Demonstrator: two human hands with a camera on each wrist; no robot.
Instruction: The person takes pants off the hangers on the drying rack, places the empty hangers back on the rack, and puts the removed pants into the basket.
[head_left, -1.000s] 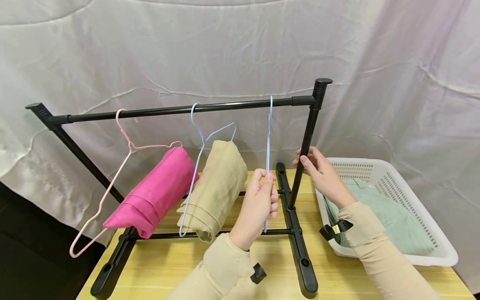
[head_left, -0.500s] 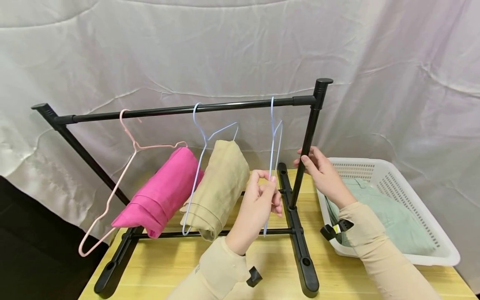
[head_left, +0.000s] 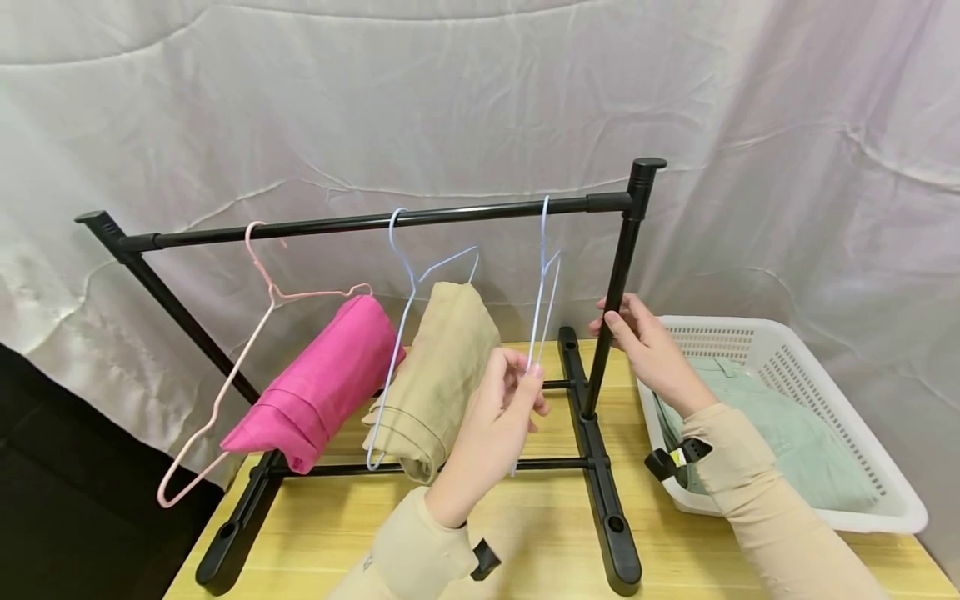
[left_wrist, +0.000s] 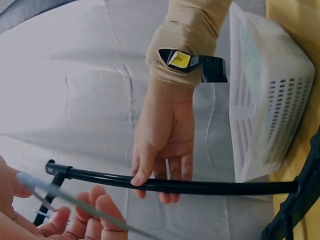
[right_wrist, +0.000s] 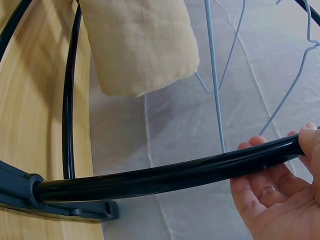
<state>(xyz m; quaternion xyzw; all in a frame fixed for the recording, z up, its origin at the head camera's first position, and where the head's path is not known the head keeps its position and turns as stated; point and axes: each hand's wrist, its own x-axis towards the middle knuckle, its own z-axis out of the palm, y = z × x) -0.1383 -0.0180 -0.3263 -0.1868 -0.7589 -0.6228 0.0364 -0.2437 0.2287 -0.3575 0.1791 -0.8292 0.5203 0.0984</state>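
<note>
Blue hanger (head_left: 537,320), pinched by left fingers (head_left: 526,395), now tilts further left; right fingers (head_left: 621,330) grip black post (head_left: 623,267).

A yellow wood-grain bench (head_left: 315,533) carries a black tubular rack (head_left: 472,214), one long foot (head_left: 236,533) well left of the left grip (head_left: 491,417), the other to its right, and a white perforated plastic basket (head_left: 862,522) beside the right grip (head_left: 651,352).

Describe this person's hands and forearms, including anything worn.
The left hand and right hand are ungloved. The left sleeve and right sleeve are beige; the right bears a black device with a yellow label, the left a black block and a tiny unreadable mark.
</note>
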